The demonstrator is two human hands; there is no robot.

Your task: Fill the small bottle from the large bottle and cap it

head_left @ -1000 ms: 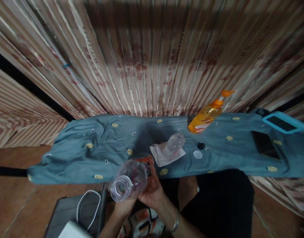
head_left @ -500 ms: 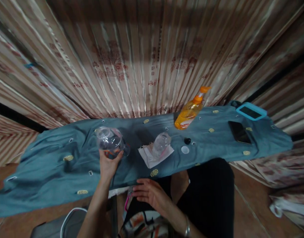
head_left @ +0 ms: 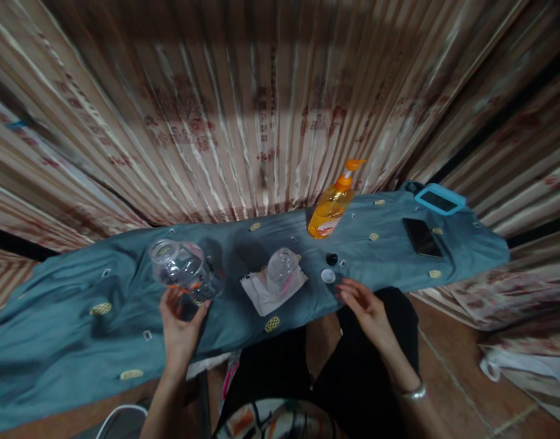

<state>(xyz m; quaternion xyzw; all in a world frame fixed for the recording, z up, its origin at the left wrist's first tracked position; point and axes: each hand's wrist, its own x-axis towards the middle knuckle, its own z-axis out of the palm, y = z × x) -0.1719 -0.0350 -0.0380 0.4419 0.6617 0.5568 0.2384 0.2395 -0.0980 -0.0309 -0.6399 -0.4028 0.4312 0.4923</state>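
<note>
My left hand (head_left: 181, 326) is at the near side of a clear plastic bottle (head_left: 183, 262) with an orange strip. Thumb and fingers are spread, with cloth visible between them; fingertips are close to the bottle, and I cannot tell whether they touch. To the right, another clear plastic bottle (head_left: 282, 265) stands on a folded white cloth (head_left: 256, 296). My right hand (head_left: 364, 308) hovers over the near edge of the table, fingers loosely extended and holding nothing I can see. Just beyond its fingertips lie a white round cap (head_left: 328, 276) and a small black cap (head_left: 331, 259).
An orange pump bottle (head_left: 329, 213) stands towards the back. On the right are a black phone (head_left: 422, 238) and a blue-framed device (head_left: 439, 200). A teal cloth (head_left: 78, 323) covers the long table, and a striped curtain (head_left: 225, 122) hangs behind it.
My right hand has moved from my lap up and right, close to the caps. The left hand has drawn back slightly from the bottle and its fingers have spread. The view has swung right.
</note>
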